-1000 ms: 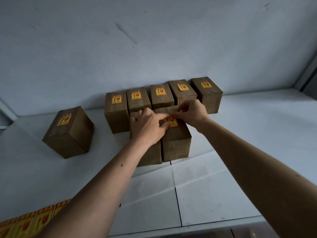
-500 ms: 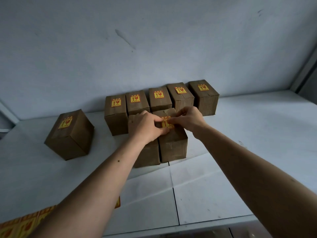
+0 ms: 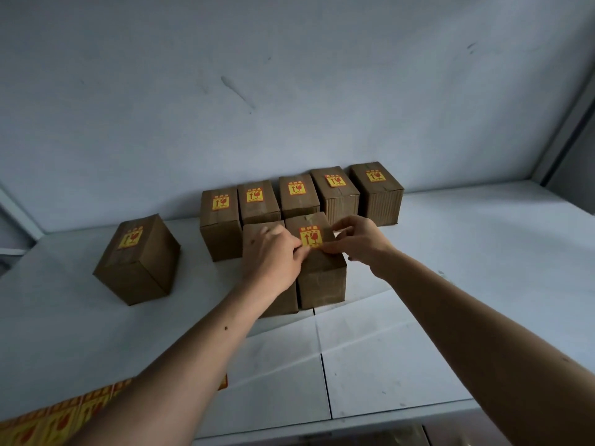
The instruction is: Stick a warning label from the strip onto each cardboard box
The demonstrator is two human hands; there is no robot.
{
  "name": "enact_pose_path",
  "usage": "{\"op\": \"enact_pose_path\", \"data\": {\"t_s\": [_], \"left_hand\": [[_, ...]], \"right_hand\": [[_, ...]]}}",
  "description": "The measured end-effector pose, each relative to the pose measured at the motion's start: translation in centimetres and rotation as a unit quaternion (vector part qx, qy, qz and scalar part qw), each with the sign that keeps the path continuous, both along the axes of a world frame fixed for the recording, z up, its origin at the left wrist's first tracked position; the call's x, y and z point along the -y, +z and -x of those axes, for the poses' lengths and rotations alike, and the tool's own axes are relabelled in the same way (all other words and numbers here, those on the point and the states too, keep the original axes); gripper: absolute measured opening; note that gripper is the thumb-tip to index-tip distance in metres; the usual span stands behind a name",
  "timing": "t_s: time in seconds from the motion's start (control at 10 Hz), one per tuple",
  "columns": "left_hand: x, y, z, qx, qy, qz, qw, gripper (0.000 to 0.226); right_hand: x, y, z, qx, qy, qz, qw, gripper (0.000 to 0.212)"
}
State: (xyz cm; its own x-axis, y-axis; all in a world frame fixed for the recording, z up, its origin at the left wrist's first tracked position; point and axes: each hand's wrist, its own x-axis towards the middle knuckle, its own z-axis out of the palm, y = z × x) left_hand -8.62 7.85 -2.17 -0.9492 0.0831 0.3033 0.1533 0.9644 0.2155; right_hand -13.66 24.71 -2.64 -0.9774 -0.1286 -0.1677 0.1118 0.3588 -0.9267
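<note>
Pressing down on a yellow and red warning label (image 3: 310,237) is pretty much the whole scene here. The sticker sits on top of a brown cardboard box (image 3: 318,268) at the front of the group on the white counter (image 3: 450,268). The left hand (image 3: 273,255) has its fingertips (image 3: 302,251) pinched together on the label's lower left corner, and the hand lies over the plain brown box (image 3: 257,233) standing right beside it on the left, so I can't see whether that one has a sticker at all. The right hand (image 3: 355,243) touches the label's lower right edge with thumb and forefinger closed together, the other fingers curled loosely above the box top.

Behind these two, a row of five more cardboard boxes (image 3: 297,196) stands along the pale blue wall (image 3: 289,91), packed side by side, each with the same yellow sticker on top. One more labelled box (image 3: 138,259) stands well apart on the left, turned at an angle.

Down in the lower left corner, the strip of unused yellow labels (image 3: 48,423) lies on the counter, partly under the left forearm. The counter surface has dark seams running across it in front of the boxes.
</note>
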Motion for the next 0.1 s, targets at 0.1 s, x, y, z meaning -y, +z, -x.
{"op": "enact_pose_path", "data": {"t_s": [0.1], "left_hand": [[0.10, 0.14, -1.17, 0.039, -0.023, -0.030, 0.999, 0.040]], "right_hand": [[-0.60, 0.61, -2.03, -0.029, -0.005, 0.008, 1.000, 0.040]]}}
